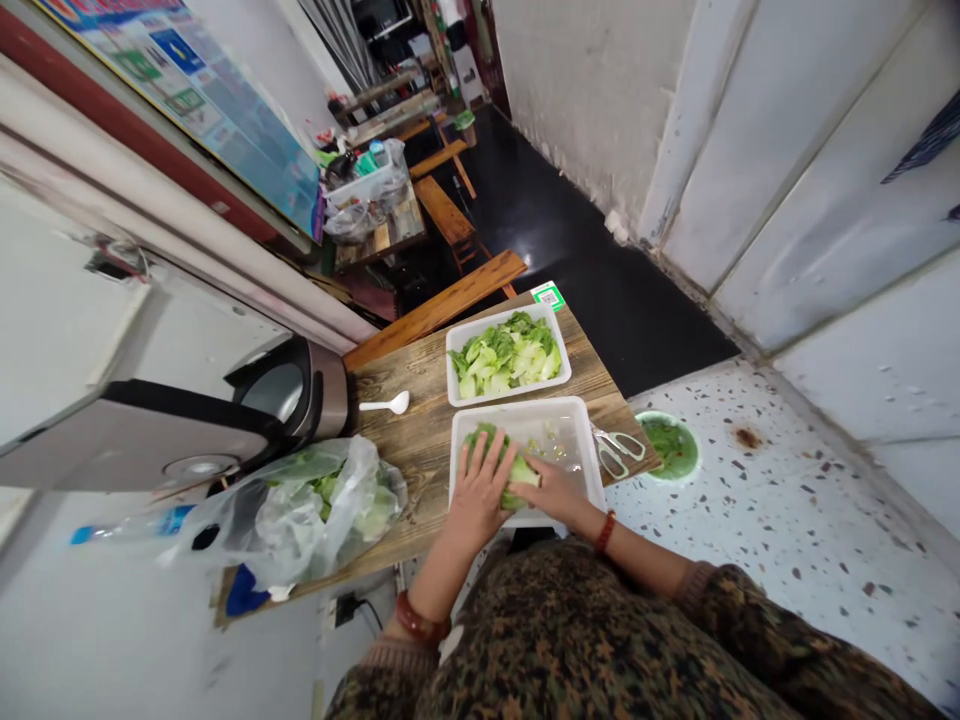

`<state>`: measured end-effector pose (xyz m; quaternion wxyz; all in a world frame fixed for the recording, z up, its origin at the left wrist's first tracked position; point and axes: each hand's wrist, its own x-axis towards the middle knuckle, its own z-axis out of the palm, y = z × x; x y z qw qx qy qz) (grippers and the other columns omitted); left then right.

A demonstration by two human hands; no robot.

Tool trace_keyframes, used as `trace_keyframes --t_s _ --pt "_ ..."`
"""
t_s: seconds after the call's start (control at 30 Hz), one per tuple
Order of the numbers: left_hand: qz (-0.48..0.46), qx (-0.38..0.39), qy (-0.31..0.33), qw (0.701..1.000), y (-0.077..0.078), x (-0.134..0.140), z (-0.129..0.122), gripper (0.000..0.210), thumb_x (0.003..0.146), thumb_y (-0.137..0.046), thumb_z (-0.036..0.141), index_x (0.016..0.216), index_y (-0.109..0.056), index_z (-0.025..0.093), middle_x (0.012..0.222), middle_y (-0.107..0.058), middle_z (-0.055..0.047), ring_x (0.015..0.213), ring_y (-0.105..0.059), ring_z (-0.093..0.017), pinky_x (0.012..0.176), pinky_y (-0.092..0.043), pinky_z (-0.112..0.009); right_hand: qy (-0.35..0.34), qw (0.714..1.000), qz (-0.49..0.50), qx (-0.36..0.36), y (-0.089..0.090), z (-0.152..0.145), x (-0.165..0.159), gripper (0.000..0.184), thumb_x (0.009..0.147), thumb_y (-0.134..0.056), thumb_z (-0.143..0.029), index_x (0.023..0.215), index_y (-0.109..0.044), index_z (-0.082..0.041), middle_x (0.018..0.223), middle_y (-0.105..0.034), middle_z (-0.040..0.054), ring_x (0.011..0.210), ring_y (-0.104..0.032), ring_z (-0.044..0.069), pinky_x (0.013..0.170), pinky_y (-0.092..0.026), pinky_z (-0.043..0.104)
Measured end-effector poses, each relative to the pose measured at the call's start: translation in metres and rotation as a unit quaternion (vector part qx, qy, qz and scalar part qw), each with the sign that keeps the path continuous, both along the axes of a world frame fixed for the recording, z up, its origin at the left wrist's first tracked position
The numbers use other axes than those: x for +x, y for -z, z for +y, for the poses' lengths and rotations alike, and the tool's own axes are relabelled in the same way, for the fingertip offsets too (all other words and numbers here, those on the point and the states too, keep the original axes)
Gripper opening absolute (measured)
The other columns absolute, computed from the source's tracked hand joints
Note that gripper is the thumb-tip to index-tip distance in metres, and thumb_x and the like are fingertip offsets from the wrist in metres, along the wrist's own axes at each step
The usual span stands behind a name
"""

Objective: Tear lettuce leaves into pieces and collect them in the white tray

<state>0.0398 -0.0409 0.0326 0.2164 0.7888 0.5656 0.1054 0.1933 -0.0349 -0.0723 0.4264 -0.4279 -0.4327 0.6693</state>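
A head of green lettuce (522, 484) lies in the near white plastic tray (592, 470), toward its left side. My left hand (481, 485) is laid over the top of it, fingers long and slightly apart, holding it down. From the right, my right hand (556, 492) grips the lettuce's side; part of its fingers is hidden. A little water and small leaf bits show on the tray floor. Just beyond stands a second white tray (452, 385) filled with cut lettuce pieces (510, 355).
Scissors (619, 450) lie right of the near tray, at the table (420, 440) edge. A white spoon (386, 403), a plastic bag (300, 520) of greens and a rice cooker (322, 385) are on the left. A green basin (667, 445) sits on the floor; a wooden bench (442, 305) stands beyond.
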Motion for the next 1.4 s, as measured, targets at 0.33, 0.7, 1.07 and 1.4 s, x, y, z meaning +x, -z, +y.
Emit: trace_keyframes --t_s 0.33,0.7,1.07,1.4 --pt "-0.223 -0.071 -0.25 0.94 0.014 -0.028 0.037 0.062 0.044 -0.091 0.018 0.103 -0.073 0.022 0.113 -0.071 -0.01 0.126 -0.056 -0.036 0.119 -0.021 -0.053 0.16 0.981 -0.1 -0.055 0.027 0.037 0.098 0.041 0.091 -0.052 -0.047 0.121 -0.065 -0.023 0.107 -0.074 0.0071 0.087 -0.07 0.021 0.075 -0.057 0.036" --pt "-0.421 -0.203 -0.294 0.834 0.008 -0.024 0.025 0.075 0.047 -0.091 0.015 0.118 -0.07 0.018 0.108 -0.075 -0.01 0.107 -0.066 -0.032 0.101 -0.047 -0.041 -0.052 0.776 -0.618 0.111 0.115 0.02 0.117 0.039 0.087 -0.056 -0.02 0.125 -0.06 -0.012 0.113 -0.064 0.0195 0.105 -0.058 0.031 0.092 -0.042 0.041" --pt "-0.358 -0.166 -0.316 0.863 0.004 -0.03 0.021 0.095 0.046 -0.092 0.025 0.135 -0.057 0.018 0.122 -0.069 -0.012 0.116 -0.062 -0.034 0.102 -0.047 -0.042 0.003 0.9 -0.422 -0.111 0.11 -0.017 0.182 0.047 0.083 -0.057 -0.038 0.126 -0.064 -0.019 0.079 -0.071 0.0065 0.074 -0.065 0.024 0.067 -0.047 0.033" --pt "-0.234 -0.166 -0.24 0.927 0.012 -0.023 0.033 0.07 0.051 -0.087 0.025 0.118 -0.066 0.018 0.108 -0.073 -0.008 0.102 -0.065 -0.028 0.097 -0.048 -0.04 0.016 0.992 -0.12 -0.043 0.014 -0.034 0.141 0.067 0.074 -0.073 -0.047 0.133 -0.056 -0.02 0.12 -0.067 0.0112 0.1 -0.065 0.025 0.087 -0.055 0.039"
